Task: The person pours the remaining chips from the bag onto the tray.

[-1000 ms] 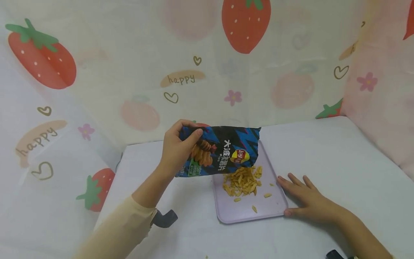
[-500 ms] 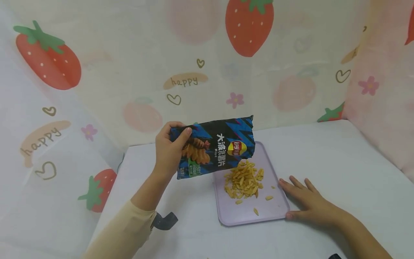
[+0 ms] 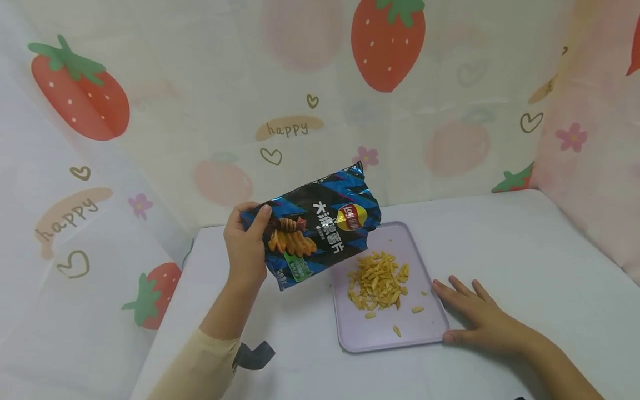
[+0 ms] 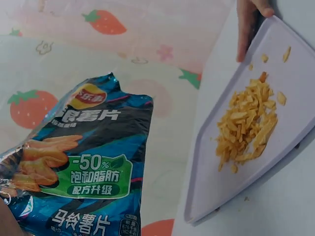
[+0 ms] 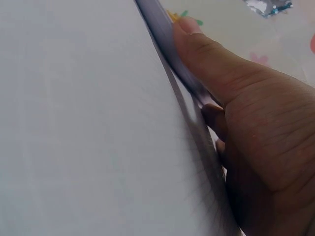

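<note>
My left hand (image 3: 246,244) grips the bottom end of a blue and black chip bag (image 3: 320,222), thumb on its printed front. The bag is held in the air, tilted up to the right, its torn end over the far left part of a light purple tray (image 3: 360,339). On the tray lies a heap of yellow chip sticks (image 3: 378,280), with several loose pieces around it; the left wrist view shows these chip sticks (image 4: 246,123) closely. My right hand (image 3: 487,322) rests at the tray's right edge, fingers spread, thumb and a fingertip touching the rim.
A white table (image 3: 505,239) carries the tray. Behind it and at the sides hangs a cloth backdrop (image 3: 210,100) printed with strawberries, hearts and flowers. A dark curved strap piece (image 3: 255,355) sticks out from my left sleeve.
The bag has moved left and away from the heap, and its torn end has swung upward. My right hand stays at the tray's edge. The heap looks the same.
</note>
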The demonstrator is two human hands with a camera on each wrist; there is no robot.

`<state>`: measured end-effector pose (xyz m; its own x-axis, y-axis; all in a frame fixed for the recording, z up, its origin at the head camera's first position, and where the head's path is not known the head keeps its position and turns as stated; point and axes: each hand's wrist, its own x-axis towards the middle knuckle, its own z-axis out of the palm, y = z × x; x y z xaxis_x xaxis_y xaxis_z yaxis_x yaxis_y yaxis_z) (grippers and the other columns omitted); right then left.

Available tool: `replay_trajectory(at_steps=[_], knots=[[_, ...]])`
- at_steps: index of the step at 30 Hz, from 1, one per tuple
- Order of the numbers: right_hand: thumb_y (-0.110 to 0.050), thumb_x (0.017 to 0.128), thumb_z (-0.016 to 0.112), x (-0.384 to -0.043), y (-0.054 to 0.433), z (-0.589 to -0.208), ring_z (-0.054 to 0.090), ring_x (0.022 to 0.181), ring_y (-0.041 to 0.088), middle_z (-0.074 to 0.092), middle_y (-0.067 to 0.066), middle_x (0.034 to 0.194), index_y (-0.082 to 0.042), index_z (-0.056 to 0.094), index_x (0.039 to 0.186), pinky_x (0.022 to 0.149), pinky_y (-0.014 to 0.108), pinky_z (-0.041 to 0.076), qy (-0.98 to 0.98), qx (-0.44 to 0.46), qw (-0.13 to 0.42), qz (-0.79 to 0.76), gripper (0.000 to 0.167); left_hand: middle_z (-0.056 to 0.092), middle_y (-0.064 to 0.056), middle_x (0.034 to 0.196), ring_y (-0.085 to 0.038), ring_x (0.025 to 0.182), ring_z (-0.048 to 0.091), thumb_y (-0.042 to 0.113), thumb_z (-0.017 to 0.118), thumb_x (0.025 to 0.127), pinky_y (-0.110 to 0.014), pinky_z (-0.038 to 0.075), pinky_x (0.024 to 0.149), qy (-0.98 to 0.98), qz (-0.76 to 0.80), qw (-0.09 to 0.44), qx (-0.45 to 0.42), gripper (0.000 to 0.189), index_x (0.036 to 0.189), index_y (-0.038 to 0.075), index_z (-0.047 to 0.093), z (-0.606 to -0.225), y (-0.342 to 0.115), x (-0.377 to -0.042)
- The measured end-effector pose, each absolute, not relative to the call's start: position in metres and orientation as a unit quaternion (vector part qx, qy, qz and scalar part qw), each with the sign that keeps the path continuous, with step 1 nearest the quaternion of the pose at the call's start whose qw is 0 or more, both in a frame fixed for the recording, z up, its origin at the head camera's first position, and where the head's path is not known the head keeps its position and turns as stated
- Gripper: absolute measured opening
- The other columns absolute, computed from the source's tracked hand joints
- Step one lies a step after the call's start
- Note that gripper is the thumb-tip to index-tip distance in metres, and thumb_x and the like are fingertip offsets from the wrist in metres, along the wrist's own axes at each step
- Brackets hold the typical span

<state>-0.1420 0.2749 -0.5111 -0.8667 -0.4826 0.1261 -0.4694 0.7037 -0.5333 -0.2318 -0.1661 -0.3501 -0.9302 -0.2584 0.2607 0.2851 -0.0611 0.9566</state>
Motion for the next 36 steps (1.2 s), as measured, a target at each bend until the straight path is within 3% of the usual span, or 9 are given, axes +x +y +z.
replay_trajectory(at_steps=[7, 14, 20, 36], knots=[[-0.060, 0.086, 0.073, -0.142, 0.273, -0.511, 0.003, 0.156, 0.001, 0.039, 0.009, 0.163, -0.021, 0.032, 0.162, 0.120, 0.022, -0.019, 0.923, -0.266, -0.007, -0.279, 0.094, 0.058, -0.005, 0.111, -0.020, 0.098, 0.060, 0.042, 0.072, 0.096, -0.026, 0.056, 0.077, -0.640, -0.749, 0.167, 0.048, 0.033, 0.114, 0.019, 0.057, -0.357, -0.171, -0.221], [-0.059, 0.086, 0.073, -0.144, 0.271, -0.511, 0.006, 0.157, 0.006, 0.038, 0.008, 0.163, -0.021, 0.032, 0.162, 0.121, 0.024, -0.018, 0.921, -0.272, -0.015, -0.279, 0.094, 0.057, -0.006, 0.114, -0.021, 0.101, 0.058, 0.045, 0.071, 0.095, -0.027, 0.057, 0.081, -0.638, -0.748, 0.172, 0.064, 0.038, 0.116, 0.018, 0.056, -0.367, -0.175, -0.214], [-0.059, 0.086, 0.073, -0.142, 0.274, -0.512, 0.000, 0.153, -0.006, 0.041, 0.010, 0.161, -0.020, 0.033, 0.161, 0.119, 0.020, -0.019, 0.923, -0.278, -0.029, -0.266, 0.094, 0.057, -0.003, 0.116, -0.019, 0.106, 0.057, 0.050, 0.071, 0.094, -0.027, 0.054, 0.087, -0.640, -0.741, 0.166, 0.118, 0.043, 0.121, 0.020, 0.056, -0.375, -0.181, -0.204], [-0.060, 0.086, 0.073, -0.142, 0.274, -0.521, 0.003, 0.156, -0.001, 0.040, 0.007, 0.163, -0.022, 0.031, 0.162, 0.120, 0.023, -0.018, 0.919, -0.269, -0.026, -0.286, 0.095, 0.057, -0.001, 0.125, -0.018, 0.116, 0.056, 0.052, 0.071, 0.090, -0.020, 0.056, 0.090, -0.637, -0.724, 0.186, 0.187, 0.054, 0.130, 0.020, 0.054, -0.388, -0.210, -0.188]])
